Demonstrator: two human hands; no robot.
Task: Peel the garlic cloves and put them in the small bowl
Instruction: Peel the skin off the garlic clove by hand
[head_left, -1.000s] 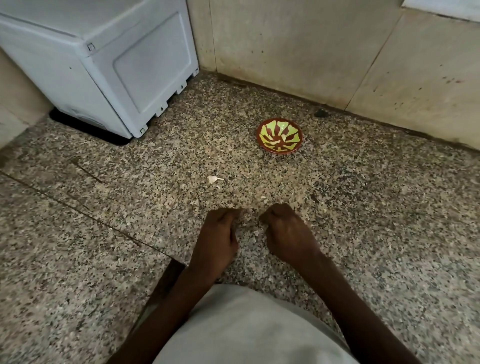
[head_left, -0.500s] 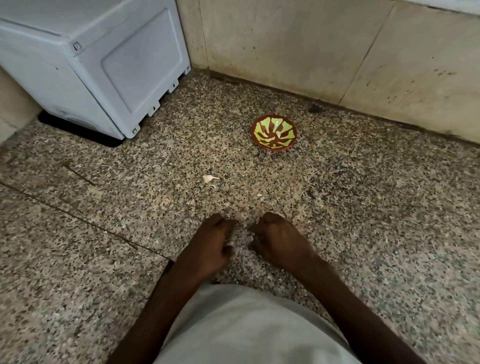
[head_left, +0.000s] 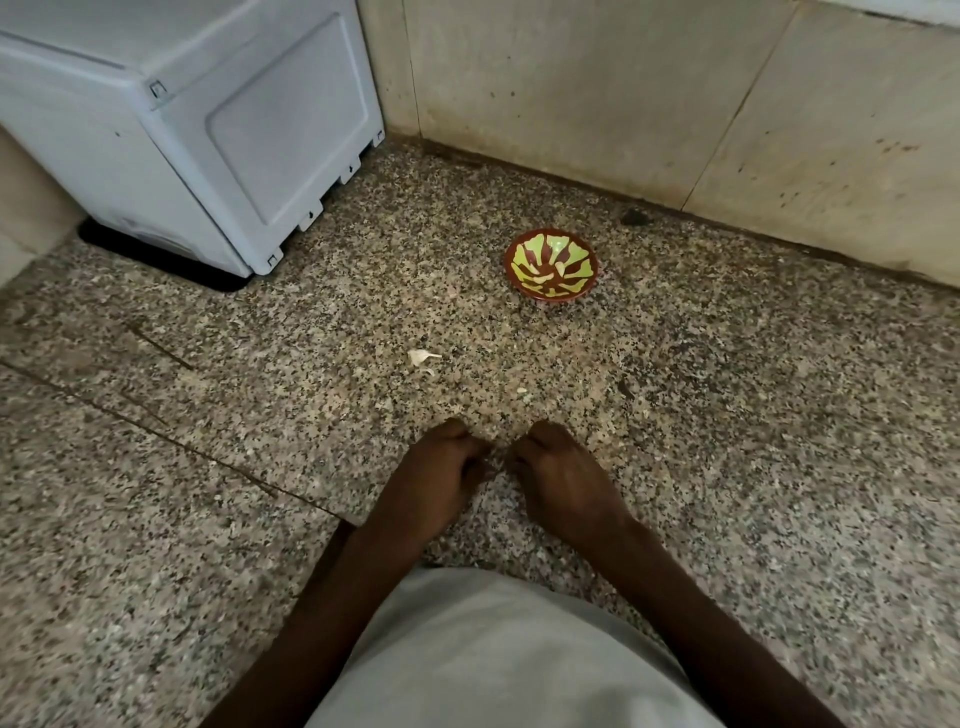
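A small brown bowl (head_left: 513, 271) with a green pattern stands on the speckled stone floor near the back wall. A few pale peeled cloves (head_left: 560, 268) lie inside it. My left hand (head_left: 441, 475) and my right hand (head_left: 558, 478) hover low over the floor, close together, well in front of the bowl. Both have their fingers curled inward, fingertips almost meeting, pinching a small garlic clove that the fingers largely hide. A white scrap of garlic skin (head_left: 422, 357) lies on the floor between my hands and the bowl, a little to the left.
A white boxy appliance (head_left: 208, 119) stands at the back left. Beige stone walls (head_left: 597, 93) close off the back. Tiny pale crumbs (head_left: 522, 391) dot the floor ahead of my hands. My grey garment (head_left: 493, 654) fills the bottom of the view.
My hands stay curled and close together, working at the same spot. The view has shifted slightly. The bowl and the garlic skin scrap have not moved.
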